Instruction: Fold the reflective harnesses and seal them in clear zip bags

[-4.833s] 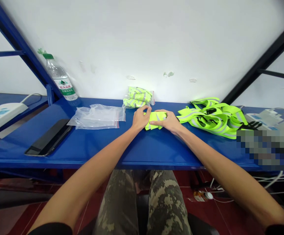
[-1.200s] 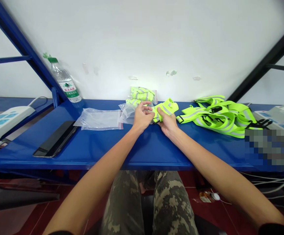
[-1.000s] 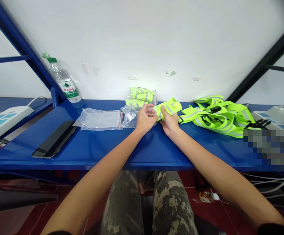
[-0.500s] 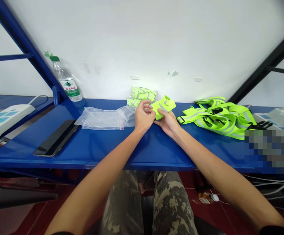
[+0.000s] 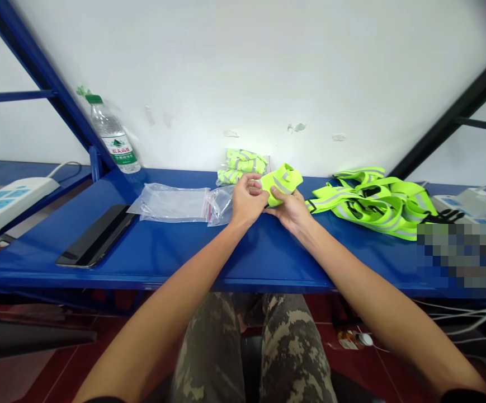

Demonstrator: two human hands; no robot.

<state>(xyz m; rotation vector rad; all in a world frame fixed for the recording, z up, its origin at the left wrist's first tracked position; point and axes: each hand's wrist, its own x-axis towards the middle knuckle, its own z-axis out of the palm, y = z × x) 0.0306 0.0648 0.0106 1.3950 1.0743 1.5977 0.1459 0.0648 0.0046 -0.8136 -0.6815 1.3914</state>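
My right hand grips a folded neon-yellow reflective strap with a grey stripe, thumb pressed on its front. On its left side, my left hand has its fingers curled in and pinches the near edge of the same strap. The bundle is held just above the blue table, with its lower edge partly hidden by my fingers. Behind my left hand lies a clear bag packed with similar yellow straps. Flat clear zip bags rest to the left, one reaching my left wrist.
A loose heap of yellow reflective straps with black buckles lies on the right. To the left are a black phone, a water bottle against the wall and a white power strip. The blue table has its edge near my knees.
Both hands stay nearly in place around the folded strap, which has tilted slightly. My left hand has shifted slightly right, and more of the clear bag beside it shows.
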